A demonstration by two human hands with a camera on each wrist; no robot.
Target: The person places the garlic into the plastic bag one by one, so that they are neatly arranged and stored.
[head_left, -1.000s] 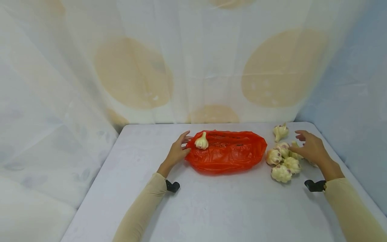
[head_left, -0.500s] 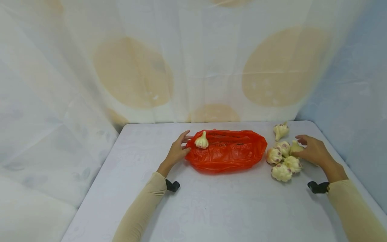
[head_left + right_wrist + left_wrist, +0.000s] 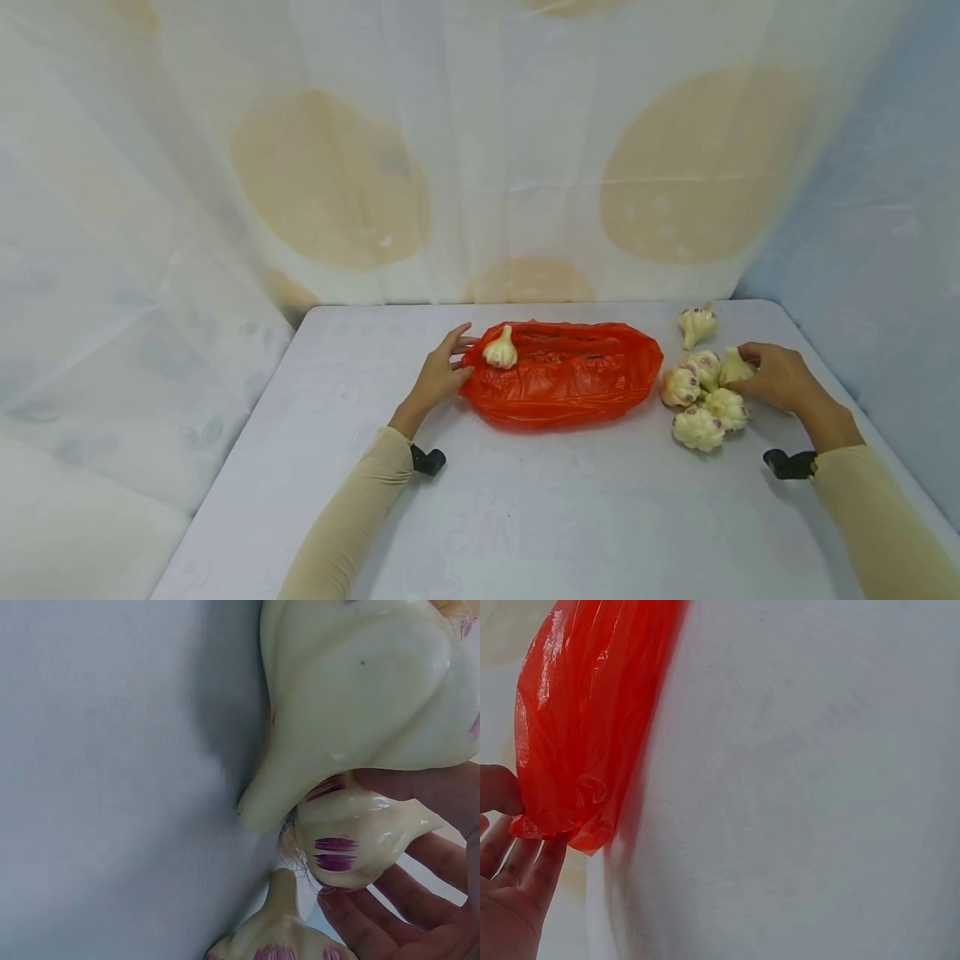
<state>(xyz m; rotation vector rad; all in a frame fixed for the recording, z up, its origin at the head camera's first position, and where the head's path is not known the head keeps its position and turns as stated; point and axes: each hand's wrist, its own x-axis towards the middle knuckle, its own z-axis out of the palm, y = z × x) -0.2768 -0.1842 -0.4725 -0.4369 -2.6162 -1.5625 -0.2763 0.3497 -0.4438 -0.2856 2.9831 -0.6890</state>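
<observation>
My left hand (image 3: 437, 377) pinches the left end of a red plastic bag (image 3: 566, 387); in the left wrist view the thumb lies on the bag's edge (image 3: 585, 750), with fingers behind it. A garlic bulb (image 3: 500, 350) lies at the bag's left side, stem up. At the right, my right hand (image 3: 783, 379) holds a garlic bulb (image 3: 734, 367) between thumb and fingers. The right wrist view shows this bulb (image 3: 360, 836), with purple streaks, between the thumb and curled fingers. A larger-looking bulb (image 3: 360, 682) in front hides part of it.
Several garlic bulbs (image 3: 698, 428) cluster beside the bag's right end, close to my right hand. A single bulb (image 3: 697, 326) lies behind them. The white table (image 3: 525, 517) meets patterned curtains (image 3: 517, 167) at the back and sides.
My right hand has moved slightly down and right, and its fingers have drawn in around a garlic bulb. The left hand and the bag look the same.
</observation>
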